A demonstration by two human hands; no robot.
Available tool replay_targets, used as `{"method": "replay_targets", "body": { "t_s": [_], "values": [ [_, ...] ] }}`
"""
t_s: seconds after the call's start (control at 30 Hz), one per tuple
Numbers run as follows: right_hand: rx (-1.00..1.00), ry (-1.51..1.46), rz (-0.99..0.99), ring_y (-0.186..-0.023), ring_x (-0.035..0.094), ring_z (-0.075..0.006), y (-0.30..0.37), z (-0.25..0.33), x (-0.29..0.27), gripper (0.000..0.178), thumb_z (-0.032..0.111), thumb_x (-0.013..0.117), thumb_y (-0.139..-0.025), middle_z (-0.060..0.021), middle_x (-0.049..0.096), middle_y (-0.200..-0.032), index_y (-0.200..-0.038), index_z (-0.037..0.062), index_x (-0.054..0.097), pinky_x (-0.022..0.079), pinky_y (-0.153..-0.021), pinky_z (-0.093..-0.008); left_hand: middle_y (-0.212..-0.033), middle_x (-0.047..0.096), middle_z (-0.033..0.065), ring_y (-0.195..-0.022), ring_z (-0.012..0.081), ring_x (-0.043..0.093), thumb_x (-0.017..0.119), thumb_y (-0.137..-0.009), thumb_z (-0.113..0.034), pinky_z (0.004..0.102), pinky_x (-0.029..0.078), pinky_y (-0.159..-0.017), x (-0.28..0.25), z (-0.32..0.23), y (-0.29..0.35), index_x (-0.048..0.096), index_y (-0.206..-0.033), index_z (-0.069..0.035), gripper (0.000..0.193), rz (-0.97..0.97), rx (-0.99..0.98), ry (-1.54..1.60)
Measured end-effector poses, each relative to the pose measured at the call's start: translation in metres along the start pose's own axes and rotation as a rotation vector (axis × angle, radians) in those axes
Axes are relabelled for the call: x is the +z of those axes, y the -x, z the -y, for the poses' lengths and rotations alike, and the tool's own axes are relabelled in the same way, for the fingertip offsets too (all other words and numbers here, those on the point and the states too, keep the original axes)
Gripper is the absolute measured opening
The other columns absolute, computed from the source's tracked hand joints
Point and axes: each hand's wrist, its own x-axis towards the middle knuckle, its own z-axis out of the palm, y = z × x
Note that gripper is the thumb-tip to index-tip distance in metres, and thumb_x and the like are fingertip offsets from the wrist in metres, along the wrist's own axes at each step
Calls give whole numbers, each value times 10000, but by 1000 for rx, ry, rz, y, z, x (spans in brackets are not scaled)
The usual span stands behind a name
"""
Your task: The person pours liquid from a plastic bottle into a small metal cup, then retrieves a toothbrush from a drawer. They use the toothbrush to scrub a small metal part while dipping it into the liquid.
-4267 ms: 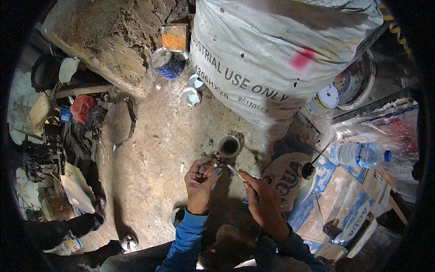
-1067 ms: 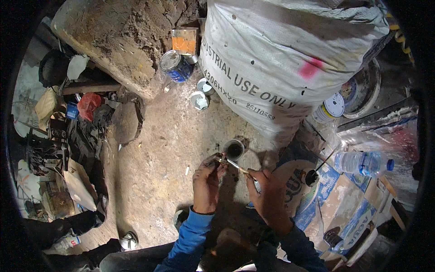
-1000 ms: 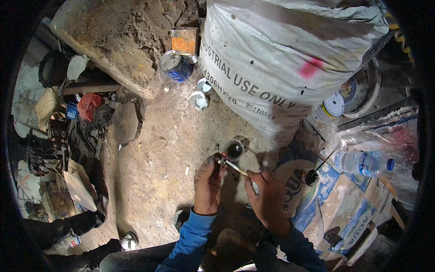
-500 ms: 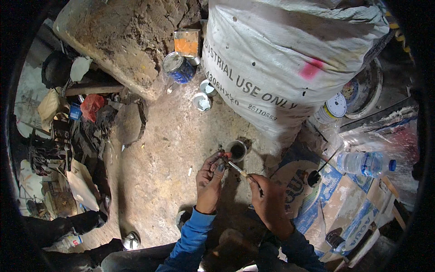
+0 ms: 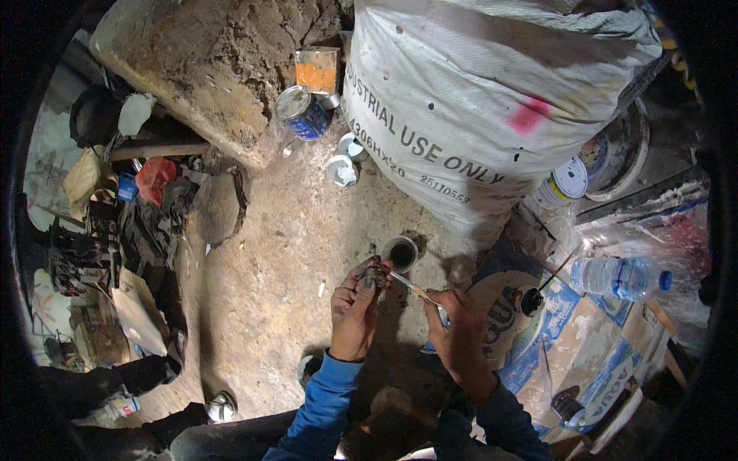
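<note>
A small dark piece [image 5: 377,270] with reddish patches sits in the fingertips of the left hand [image 5: 354,307], above the floor [image 5: 269,261] and just beside an open cup [image 5: 416,247] of dark contents. It looks light and rigid, perhaps slick if its surface is wet; a pinch on its edges would suit it. The right hand [image 5: 460,330] grips a thin brush-like tool [image 5: 417,288], likely light and stiff, best held on its handle, well back from the tip. That tip is at the piece, though whether they touch is too small to tell. Both forearms reach up from the lower edge; the left hand is raised with thumb and fingers closed together, the right angles inward, fingers curled. A white sack [image 5: 492,100] stands beyond, flattened cardboard [image 5: 530,369] lies rightward.
</note>
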Motion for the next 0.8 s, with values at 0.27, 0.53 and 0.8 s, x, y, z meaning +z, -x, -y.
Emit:
{"method": "replay_targets", "body": {
  "t_s": [0.27,0.53,0.8],
  "values": [
    [-1,118,-6,-687,622,-253,3,1,1,162,28,731,-759,-82,592,-762,-888,52,637,481,-572,-349,-1221,581,199,-1106,238,567,565,-933,-133,353,420,-998,-3,1,1,480,-1262,80,401,8,19,-153],
    [30,156,-22,-714,647,-284,-3,-2,5,194,42,734,-757,-117,631,-790,-920,67,631,488,-586,-367,-1222,574,224,-1101,247,578,558,-937,-134,360,434,-989,-1,-1,1,456,-1274,87,415,-14,-31,-95],
    [-100,478,513,-743,664,-358,-82,-13,3,165,99,555,-862,-162,657,-770,-996,14,602,517,-607,-418,-1195,589,194,-1033,223,608,567,-933,-100,317,471,-944,-8,-5,1,445,-1261,63,387,-4,-97,101]
  ]
}}
